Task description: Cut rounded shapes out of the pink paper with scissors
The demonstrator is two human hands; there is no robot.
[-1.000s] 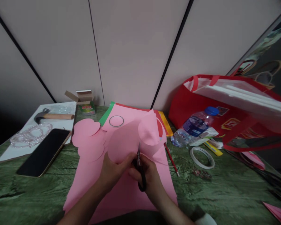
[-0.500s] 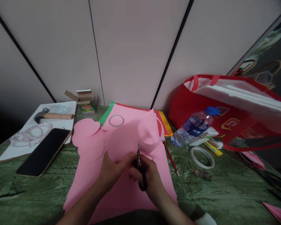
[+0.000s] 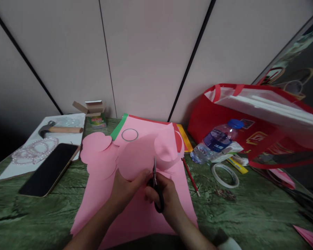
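- Compared with a moment ago, a loose strip at right of the pink paper (image 3: 137,156) has drawn in from the red pencil (image 3: 191,177); both hands barely differ, suggesting slow, small cuts
- The paper, rounded at left and curled up at right, sits above a pink stack (image 3: 143,217), midway along the table (image 3: 221,213), short of its far edge
- Left hand (image 3: 127,189) pinches the paper's near edge
- Right hand (image 3: 168,196) is closed round black-handled scissors (image 3: 159,199); blade gap unclear
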